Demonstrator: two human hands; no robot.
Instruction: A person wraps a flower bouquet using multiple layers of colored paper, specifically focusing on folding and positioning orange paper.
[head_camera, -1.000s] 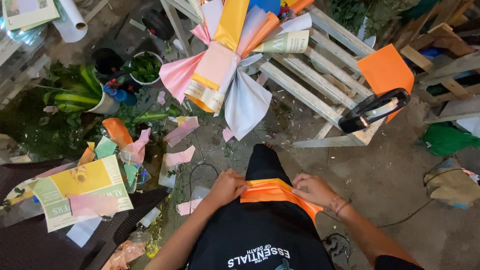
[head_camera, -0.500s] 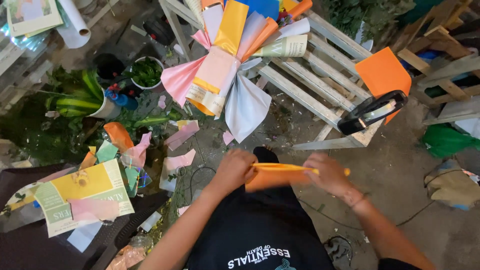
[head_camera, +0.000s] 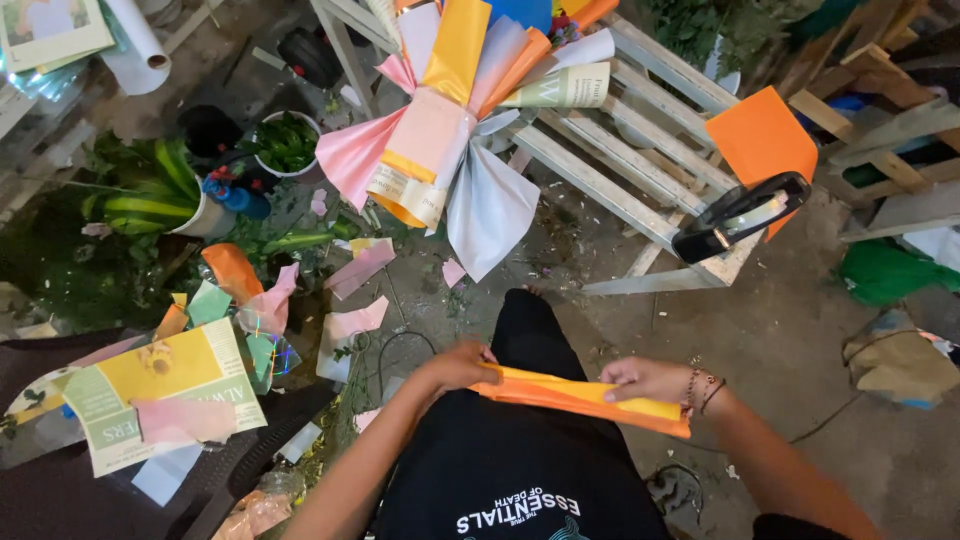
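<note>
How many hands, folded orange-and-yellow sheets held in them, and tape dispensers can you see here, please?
Hands: 2, left hand and right hand
Folded orange-and-yellow sheet: 1, gripped by both hands
Black tape dispenser: 1, on the white wooden pallet
Total: 4

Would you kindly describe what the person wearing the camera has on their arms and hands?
Both forearms are bare, with no sleeves reaching them and no gloves. The right hand has thin beaded bracelets at the wrist, one dark and one reddish. The left hand and its wrist carry nothing visible: no watch, ring or band.
</note>
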